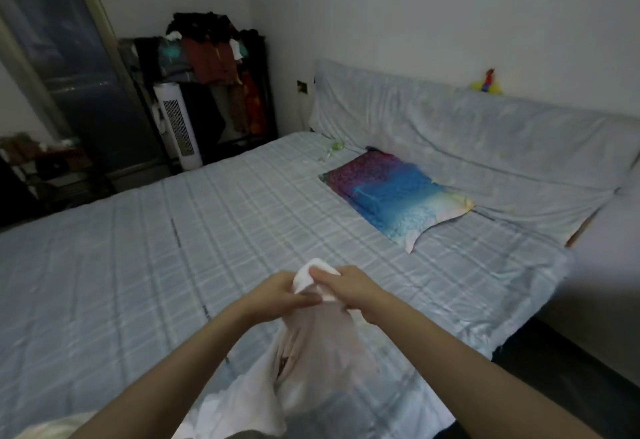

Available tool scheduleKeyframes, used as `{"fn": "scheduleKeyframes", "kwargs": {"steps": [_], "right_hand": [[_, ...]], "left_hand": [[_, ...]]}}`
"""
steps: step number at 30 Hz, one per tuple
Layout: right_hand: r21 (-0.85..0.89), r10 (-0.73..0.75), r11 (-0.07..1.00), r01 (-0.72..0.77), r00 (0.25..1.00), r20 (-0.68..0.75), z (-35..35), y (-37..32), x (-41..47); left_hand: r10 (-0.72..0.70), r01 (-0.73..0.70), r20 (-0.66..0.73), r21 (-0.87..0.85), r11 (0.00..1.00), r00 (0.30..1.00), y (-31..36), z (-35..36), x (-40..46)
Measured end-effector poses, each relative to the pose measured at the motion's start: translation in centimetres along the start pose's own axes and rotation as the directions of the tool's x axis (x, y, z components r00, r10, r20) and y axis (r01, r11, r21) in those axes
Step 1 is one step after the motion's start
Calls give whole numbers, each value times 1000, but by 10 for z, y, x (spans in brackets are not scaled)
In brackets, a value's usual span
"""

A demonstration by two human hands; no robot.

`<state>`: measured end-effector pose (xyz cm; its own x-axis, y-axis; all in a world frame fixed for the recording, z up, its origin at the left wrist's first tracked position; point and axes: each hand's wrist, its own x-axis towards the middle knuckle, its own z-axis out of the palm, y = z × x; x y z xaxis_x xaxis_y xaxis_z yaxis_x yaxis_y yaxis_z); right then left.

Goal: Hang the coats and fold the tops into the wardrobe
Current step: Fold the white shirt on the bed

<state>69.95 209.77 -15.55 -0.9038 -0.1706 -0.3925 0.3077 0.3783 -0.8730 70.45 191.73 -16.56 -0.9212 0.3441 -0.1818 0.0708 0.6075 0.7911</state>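
A: What's closest?

B: A white top [311,362], hanging in loose folds over the near edge of the bed [138,265]. Both bare forearms reach out over it.

A: And the hands?

B: They meet at the top's upper end. The left hand [277,291] has its fingers curled round a bunched bit of the white cloth, thumb side toward the other hand. The right hand [349,288] pinches the same bunch from the other side, so the two hands are touching or nearly so, with a small fold of fabric poking up between them. Each hand is grasping the top; neither is loose.

A: Does the top rest on the bed?

B: Its lower part drapes down toward the bed's near edge; whether it lies on the sheet there I can't tell.

A: Farther out?

B: The pale blue checked sheet runs across the bed. Toward the far right corner lies a multicoloured pillow [394,193], purple to blue to yellow, just before the covered headboard [485,134]. A small yellow and red toy [486,85] sits on the headboard's upper edge.

A: Beyond the bed?

B: Past its far left corner stands a white tower fan [178,125], and behind that a dark clothes rack [214,68] heaped with dark and reddish garments, against the wall.
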Motion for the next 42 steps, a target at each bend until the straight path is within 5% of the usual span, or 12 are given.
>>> {"fn": "scheduleKeyframes", "kwargs": {"steps": [3,6,11,15,20,26,31,34,38,42], "right_hand": [[-159,-15,987,11,1000,-20,-13,6,27],[-217,-31,976,35,999,21,-14,16,54],[-299,-66,938,177,936,346,-14,12,82],[-607,-25,668,432,827,561,-18,-3,114],[-807,122,367,462,837,534,-31,-3,159],[-783,-170,133,608,792,586,-79,-34,220],[-866,-498,-66,495,736,458,-117,-96,279],[-881,-664,-8,473,656,358,-142,-138,306],[-830,-750,117,545,597,286,-170,-193,325],[-810,-838,143,569,504,207,-204,-236,335]], "left_hand": [[-44,35,51,157,987,998,-13,-14,29],[-68,56,82,141,988,994,-23,-25,44],[-184,179,22,149,973,983,-35,-37,50],[-316,331,-155,87,939,936,-49,-59,52],[-369,416,-261,151,897,892,-36,-83,54],[-438,519,-335,210,829,834,-12,-131,66],[-455,570,-350,403,716,819,25,-168,79],[-412,628,-502,405,665,760,46,-195,83],[-246,733,-726,488,474,643,74,-228,98],[-172,776,-845,361,517,507,90,-260,109]]}}
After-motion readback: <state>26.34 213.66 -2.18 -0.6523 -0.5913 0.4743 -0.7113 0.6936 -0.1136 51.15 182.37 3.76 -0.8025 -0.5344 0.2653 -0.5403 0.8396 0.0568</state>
